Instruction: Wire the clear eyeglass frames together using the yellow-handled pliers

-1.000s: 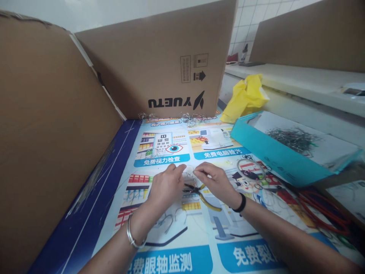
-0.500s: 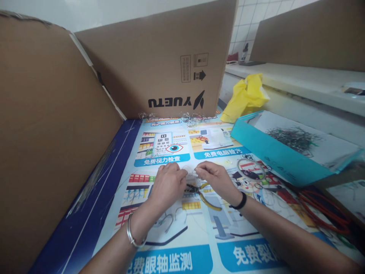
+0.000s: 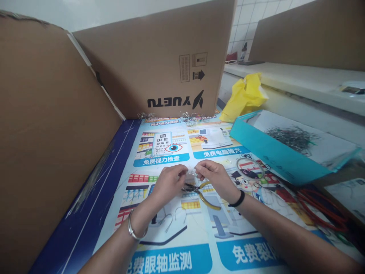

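Note:
My left hand (image 3: 168,182) and my right hand (image 3: 212,177) meet at the middle of the table, fingertips pinched together on a small clear wire piece (image 3: 191,174) held between them. It is too thin to name with certainty. Yellow-handled pliers (image 3: 207,197) lie on the printed poster mat (image 3: 176,236) just under the hands. A silver bangle is on my left wrist and a black band on my right wrist. Bent wire pieces (image 3: 171,220) lie on the mat near my left forearm.
Cardboard panels (image 3: 51,125) wall the left and back (image 3: 154,64). A teal box lid (image 3: 273,152) holds a heap of thin metal parts (image 3: 291,135). A yellow bag (image 3: 245,97) lies behind it. Red cords (image 3: 319,209) and a wire ring (image 3: 249,167) lie at the right.
My hands have drawn closer together and shifted slightly away from me; the fingers work the small piece between them. The pliers have not moved.

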The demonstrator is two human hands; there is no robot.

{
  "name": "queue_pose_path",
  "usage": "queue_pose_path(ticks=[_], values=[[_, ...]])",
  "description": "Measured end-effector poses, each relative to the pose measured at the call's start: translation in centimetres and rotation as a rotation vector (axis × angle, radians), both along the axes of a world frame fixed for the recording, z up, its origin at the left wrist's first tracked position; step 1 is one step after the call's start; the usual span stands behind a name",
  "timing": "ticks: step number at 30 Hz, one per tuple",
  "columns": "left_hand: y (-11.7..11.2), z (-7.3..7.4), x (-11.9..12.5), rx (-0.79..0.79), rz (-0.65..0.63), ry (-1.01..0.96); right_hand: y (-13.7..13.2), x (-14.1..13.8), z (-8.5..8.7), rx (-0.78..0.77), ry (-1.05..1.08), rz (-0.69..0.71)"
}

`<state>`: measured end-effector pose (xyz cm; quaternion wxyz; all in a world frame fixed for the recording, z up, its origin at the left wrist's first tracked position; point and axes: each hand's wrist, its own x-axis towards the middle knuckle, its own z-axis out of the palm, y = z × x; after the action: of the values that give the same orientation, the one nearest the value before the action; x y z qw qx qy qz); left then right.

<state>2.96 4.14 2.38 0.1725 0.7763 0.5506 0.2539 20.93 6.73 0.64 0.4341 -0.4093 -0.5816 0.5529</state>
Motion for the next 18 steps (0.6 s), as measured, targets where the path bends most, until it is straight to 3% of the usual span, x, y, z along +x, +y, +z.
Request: queue_pose_path(ticks=[18], values=[[0.04, 0.39, -0.09, -0.080, -0.093, -0.142, -0.26, -0.23, 0.05, 0.052, -0.027, -0.002]])
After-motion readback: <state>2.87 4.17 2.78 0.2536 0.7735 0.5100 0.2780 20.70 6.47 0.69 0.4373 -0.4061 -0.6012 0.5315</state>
